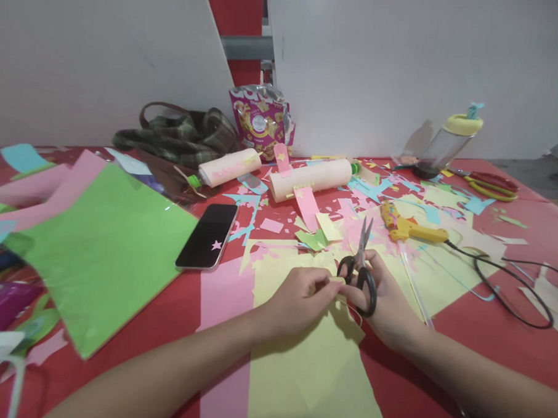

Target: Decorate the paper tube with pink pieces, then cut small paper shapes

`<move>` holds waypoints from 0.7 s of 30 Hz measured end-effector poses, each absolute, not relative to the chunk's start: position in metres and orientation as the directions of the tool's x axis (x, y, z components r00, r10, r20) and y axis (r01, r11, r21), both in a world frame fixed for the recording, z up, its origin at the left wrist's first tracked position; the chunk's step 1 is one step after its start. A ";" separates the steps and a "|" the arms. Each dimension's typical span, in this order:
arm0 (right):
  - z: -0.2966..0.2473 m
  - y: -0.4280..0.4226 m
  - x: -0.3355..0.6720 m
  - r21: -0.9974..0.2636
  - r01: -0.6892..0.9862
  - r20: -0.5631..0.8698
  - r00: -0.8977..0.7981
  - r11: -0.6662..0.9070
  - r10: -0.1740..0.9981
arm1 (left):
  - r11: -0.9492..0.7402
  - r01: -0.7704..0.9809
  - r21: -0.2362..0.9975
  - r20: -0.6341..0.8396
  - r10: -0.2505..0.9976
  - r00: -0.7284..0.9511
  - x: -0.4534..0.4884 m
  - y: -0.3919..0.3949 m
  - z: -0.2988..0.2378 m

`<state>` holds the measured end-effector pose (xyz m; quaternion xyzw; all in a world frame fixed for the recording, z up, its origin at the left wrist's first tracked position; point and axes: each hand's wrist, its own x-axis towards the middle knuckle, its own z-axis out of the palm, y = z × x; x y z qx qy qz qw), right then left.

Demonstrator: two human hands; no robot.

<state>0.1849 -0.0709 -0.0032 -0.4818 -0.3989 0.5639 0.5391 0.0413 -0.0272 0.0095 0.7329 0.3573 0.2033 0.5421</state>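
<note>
My left hand point(305, 294) pinches a small piece of pale yellow paper point(338, 280) between thumb and fingertips. Close beside it, my right hand point(384, 297) is closed around black-handled scissors point(362, 242), whose blades point up and away from me, slightly apart. The tips of both hands meet at the paper piece. Beneath them lies a large yellow sheet point(305, 380), overlapping a pink sheet point(225, 359). Just beyond the hands are loose yellow, green and pink paper scraps point(315, 238).
Two paper-wrapped bottles point(314, 178) lie farther back. A phone point(209, 237) rests left, beside green sheets point(109, 253). At right are a yellow glue gun point(413, 229) with a trailing black cord point(509, 297), red-and-yellow-handled scissors point(493, 186) and a clear bottle point(443, 146). A snack bag point(261, 120) stands behind.
</note>
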 end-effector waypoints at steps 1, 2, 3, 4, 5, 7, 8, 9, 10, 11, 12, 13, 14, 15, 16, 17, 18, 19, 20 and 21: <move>-0.004 -0.071 0.185 -0.967 -0.234 -0.114 0.042 -0.101 0.993 | -0.178 0.311 0.934 -0.081 0.739 0.668 0.041 -0.027 0.009; -0.004 -0.070 0.185 -0.964 -0.244 -0.120 0.037 -0.107 0.992 | -0.177 0.311 0.934 -0.083 0.737 0.670 0.041 -0.027 0.009; -0.005 -0.070 0.185 -0.959 -0.256 -0.132 0.027 -0.121 0.991 | -0.158 0.302 0.940 -0.091 0.738 0.669 0.040 -0.027 0.009; -0.005 -0.070 0.185 -0.952 -0.272 -0.149 0.011 -0.141 0.989 | -0.129 0.285 0.950 -0.100 0.738 0.668 0.040 -0.027 0.009; -0.004 -0.070 0.185 -0.943 -0.290 -0.168 -0.015 -0.165 0.986 | -0.092 0.261 0.961 -0.110 0.740 0.663 0.040 -0.027 0.009; -0.003 -0.070 0.185 -0.917 -0.333 -0.203 -0.089 -0.221 0.975 | -0.010 0.201 0.980 -0.124 0.756 0.642 0.040 -0.025 0.011; -0.002 -0.071 0.185 -0.901 -0.356 -0.215 -0.134 -0.250 0.967 | 0.031 0.169 0.985 -0.131 0.771 0.624 0.039 -0.023 0.012; -0.001 -0.071 0.185 -0.883 -0.379 -0.221 -0.185 -0.277 0.958 | 0.071 0.138 0.988 -0.140 0.789 0.598 0.039 -0.022 0.012; 0.000 -0.072 0.185 -0.865 -0.402 -0.219 -0.236 -0.301 0.947 | 0.108 0.109 0.988 -0.152 0.810 0.566 0.039 -0.020 0.013; 0.000 -0.072 0.186 -0.847 -0.424 -0.212 -0.286 -0.322 0.935 | 0.138 0.083 0.987 -0.161 0.833 0.530 0.038 -0.017 0.014; 0.001 -0.073 0.186 -0.831 -0.441 -0.200 -0.331 -0.339 0.922 | 0.157 0.063 0.986 -0.168 0.852 0.495 0.038 -0.015 0.014; 0.001 -0.074 0.186 -0.819 -0.453 -0.186 -0.371 -0.352 0.910 | 0.164 0.051 0.985 -0.169 0.870 0.464 0.037 -0.013 0.014; 0.001 -0.074 0.187 -0.811 -0.458 -0.175 -0.403 -0.364 0.898 | 0.158 0.048 0.986 -0.163 0.885 0.437 0.037 -0.011 0.015; 0.001 -0.074 0.187 -0.806 -0.458 -0.167 -0.432 -0.375 0.886 | 0.139 0.053 0.989 -0.148 0.898 0.414 0.036 -0.010 0.015; 0.001 -0.074 0.188 -0.802 -0.456 -0.161 -0.456 -0.386 0.875 | 0.116 0.064 0.991 -0.132 0.908 0.397 0.036 -0.008 0.016; 0.001 -0.075 0.188 -0.798 -0.454 -0.158 -0.478 -0.397 0.864 | 0.091 0.080 0.993 -0.115 0.915 0.386 0.035 -0.007 0.016; 0.001 -0.075 0.189 -0.793 -0.453 -0.156 -0.495 -0.407 0.855 | 0.063 0.098 0.993 -0.096 0.920 0.380 0.035 -0.006 0.017; 0.000 -0.074 0.189 -0.790 -0.452 -0.155 -0.507 -0.415 0.848 | 0.034 0.117 0.993 -0.076 0.922 0.379 0.034 -0.006 0.018; 0.000 -0.074 0.189 -0.788 -0.452 -0.150 -0.516 -0.418 0.843 | 0.006 0.135 0.991 -0.058 0.921 0.384 0.034 -0.006 0.019; -0.001 -0.074 0.189 -0.787 -0.454 -0.143 -0.523 -0.417 0.840 | -0.019 0.153 0.988 -0.044 0.918 0.394 0.034 -0.006 0.019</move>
